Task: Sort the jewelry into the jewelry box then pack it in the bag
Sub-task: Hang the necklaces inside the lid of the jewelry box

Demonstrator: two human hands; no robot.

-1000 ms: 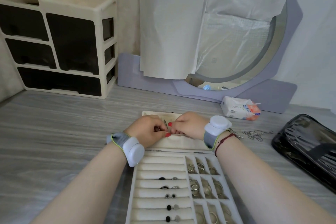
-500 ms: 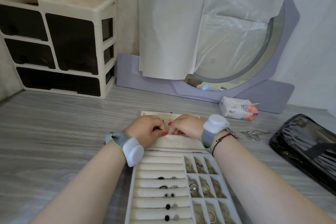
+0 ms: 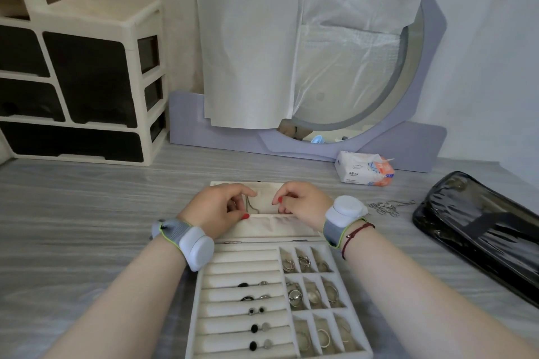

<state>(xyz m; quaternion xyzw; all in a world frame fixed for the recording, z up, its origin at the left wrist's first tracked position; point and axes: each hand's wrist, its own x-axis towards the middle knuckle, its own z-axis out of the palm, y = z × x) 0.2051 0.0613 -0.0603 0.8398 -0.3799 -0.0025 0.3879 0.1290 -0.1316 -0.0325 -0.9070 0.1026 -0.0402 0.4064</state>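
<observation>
The white jewelry box [image 3: 198, 300] lies open in front of me, with rings in its right compartments and earrings on its padded rolls. Its cream lid [image 3: 291, 230] lies flat behind it. My left hand [image 3: 215, 210] hovers over the lid and pinches a thin silver necklace chain [image 3: 250, 207], which hangs in a small loop. My right hand [image 3: 303, 204] is a little to the right, thumb and forefinger pinched at the chain's other end, which is barely visible. The black glossy bag [image 3: 481, 230] lies at the right.
A small heap of loose silver jewelry [image 3: 385, 207] lies on the grey table between the lid and the bag. A tissue pack [image 3: 361, 169] sits behind it. A cream drawer organizer [image 3: 87, 81] stands back left, a paper-covered round mirror [image 3: 350, 81] at the back.
My hands were pressed together over the lid; they have drawn apart sideways, and the chain now shows between them beside my left fingers.
</observation>
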